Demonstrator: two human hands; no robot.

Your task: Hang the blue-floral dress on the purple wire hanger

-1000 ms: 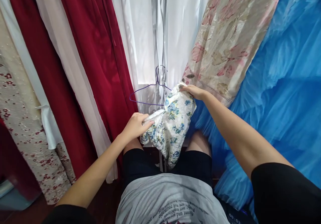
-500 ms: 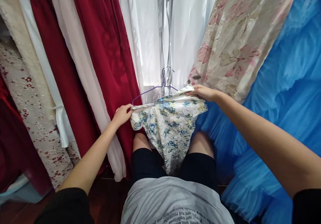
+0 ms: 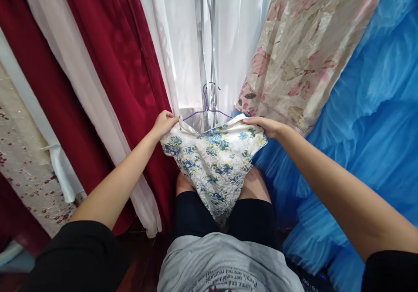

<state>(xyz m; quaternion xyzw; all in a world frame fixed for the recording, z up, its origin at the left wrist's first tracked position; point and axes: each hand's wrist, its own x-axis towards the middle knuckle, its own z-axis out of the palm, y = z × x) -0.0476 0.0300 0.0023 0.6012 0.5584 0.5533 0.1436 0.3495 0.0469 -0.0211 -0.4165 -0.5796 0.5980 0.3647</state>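
A white garment with blue and green flowers point(image 3: 214, 163) hangs spread between my two hands, over my knees. My left hand point(image 3: 165, 123) is closed on its left top corner. My right hand point(image 3: 266, 125) pinches its right top corner. Just behind the garment's top edge hangs a purple wire hanger point(image 3: 208, 108), partly hidden by the cloth. The hanger's hook sits against a metal rack pole point(image 3: 209, 52).
Clothes hang close all around: dark red dresses point(image 3: 107, 61) and white ones on the left, a sheer white one point(image 3: 178, 39) behind, a cream pink-flowered fabric point(image 3: 303, 48) and a blue tulle skirt point(image 3: 365, 122) on the right. Dark wooden floor shows below.
My left hand has moved up and left, pulling the bunched flowered garment open until it hangs flat between both hands. My right hand has stayed near the hanger.
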